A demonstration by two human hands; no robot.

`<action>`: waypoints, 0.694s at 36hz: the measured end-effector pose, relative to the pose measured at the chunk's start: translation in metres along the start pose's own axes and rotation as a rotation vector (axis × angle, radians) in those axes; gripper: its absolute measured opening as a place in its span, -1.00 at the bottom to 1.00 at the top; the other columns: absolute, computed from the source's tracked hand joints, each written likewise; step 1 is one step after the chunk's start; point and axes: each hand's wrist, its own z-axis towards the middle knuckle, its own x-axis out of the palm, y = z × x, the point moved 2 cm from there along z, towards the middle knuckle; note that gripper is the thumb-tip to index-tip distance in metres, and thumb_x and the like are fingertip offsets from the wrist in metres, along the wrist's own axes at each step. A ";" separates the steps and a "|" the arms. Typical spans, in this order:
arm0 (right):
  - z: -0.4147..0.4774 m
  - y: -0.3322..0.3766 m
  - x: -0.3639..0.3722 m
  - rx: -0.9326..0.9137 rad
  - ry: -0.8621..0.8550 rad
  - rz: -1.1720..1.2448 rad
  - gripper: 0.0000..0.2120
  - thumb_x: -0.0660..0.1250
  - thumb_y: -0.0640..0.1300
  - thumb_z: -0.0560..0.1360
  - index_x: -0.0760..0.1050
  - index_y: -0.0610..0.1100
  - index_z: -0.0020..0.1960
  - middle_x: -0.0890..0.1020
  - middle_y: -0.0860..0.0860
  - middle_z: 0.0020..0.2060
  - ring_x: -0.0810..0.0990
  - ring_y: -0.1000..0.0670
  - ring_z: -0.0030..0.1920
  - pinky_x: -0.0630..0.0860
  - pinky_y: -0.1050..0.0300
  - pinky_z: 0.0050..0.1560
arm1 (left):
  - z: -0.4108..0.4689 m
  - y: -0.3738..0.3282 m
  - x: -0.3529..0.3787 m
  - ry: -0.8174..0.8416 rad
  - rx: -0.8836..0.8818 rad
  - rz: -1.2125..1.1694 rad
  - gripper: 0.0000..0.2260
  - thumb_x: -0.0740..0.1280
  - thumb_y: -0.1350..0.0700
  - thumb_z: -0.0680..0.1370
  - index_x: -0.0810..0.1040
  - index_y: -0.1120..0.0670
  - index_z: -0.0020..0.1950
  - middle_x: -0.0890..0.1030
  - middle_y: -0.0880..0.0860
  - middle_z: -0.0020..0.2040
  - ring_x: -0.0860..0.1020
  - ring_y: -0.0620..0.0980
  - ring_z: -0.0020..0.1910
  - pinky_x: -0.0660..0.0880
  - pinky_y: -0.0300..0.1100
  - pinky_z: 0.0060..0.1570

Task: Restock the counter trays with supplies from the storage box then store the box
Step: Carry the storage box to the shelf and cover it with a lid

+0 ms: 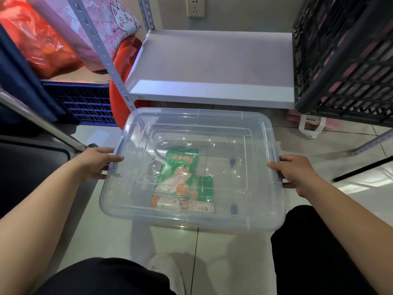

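Straight ahead, the bare white shelf point(212, 67) waits just beyond the lidded storage box point(191, 171), left hand point(97, 160) and right hand point(295, 173) each clasping a short end.

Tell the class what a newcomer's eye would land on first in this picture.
First, the clear box at centre, held above the floor, with a left hand and right hand gripping its short sides. Next, the green packet seen through its lid. Behind it waits a bare white shelf, flanked by a black crate on the right and red bags on the left.
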 end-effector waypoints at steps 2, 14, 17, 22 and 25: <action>-0.004 -0.008 -0.002 0.017 0.031 0.008 -0.78 0.48 -0.24 0.45 0.61 -0.22 0.08 0.63 -0.09 -0.24 0.57 -0.06 -0.28 0.56 0.07 -0.23 | -0.006 0.011 0.002 0.057 0.008 -0.050 -0.48 0.51 0.05 0.45 0.49 -0.07 0.40 0.63 0.07 0.22 0.64 0.15 0.11 0.60 0.09 -0.05; -0.008 -0.021 -0.003 -0.001 0.061 0.053 -0.89 0.50 -0.31 0.38 0.64 -0.24 -0.11 0.68 -0.18 -0.14 0.62 -0.12 -0.20 0.64 -0.16 -0.02 | -0.062 0.064 0.030 0.224 -0.029 -0.459 -0.58 0.44 0.22 0.48 0.56 -0.08 0.30 0.64 0.05 0.24 0.59 0.22 0.21 0.60 0.21 -0.06; -0.012 -0.014 -0.008 -0.011 0.059 0.077 -0.83 0.49 -0.30 0.38 0.64 -0.24 -0.03 0.68 -0.15 -0.17 0.62 -0.10 -0.22 0.63 -0.09 -0.13 | -0.067 0.061 0.027 0.222 -0.043 -0.515 -0.52 0.42 0.28 0.49 0.51 -0.08 0.35 0.59 0.06 0.29 0.57 0.23 0.23 0.58 0.28 -0.03; -0.030 0.009 -0.032 -0.070 0.106 0.150 -0.76 0.50 -0.27 0.38 0.66 -0.18 0.05 0.72 -0.10 -0.16 0.66 -0.09 -0.20 0.58 0.01 -0.17 | -0.093 0.055 0.021 0.253 -0.012 -0.583 -0.48 0.35 0.33 0.48 0.48 -0.07 0.37 0.58 0.02 0.31 0.56 0.21 0.25 0.57 0.30 -0.01; -0.053 0.027 -0.049 -0.144 0.153 0.182 -0.76 0.50 -0.23 0.39 0.66 -0.15 0.06 0.74 -0.11 -0.10 0.69 -0.09 -0.16 0.56 0.02 -0.17 | -0.113 0.046 0.011 0.258 0.029 -0.621 -0.50 0.34 0.33 0.45 0.52 -0.08 0.33 0.59 0.01 0.32 0.56 0.20 0.26 0.55 0.30 0.03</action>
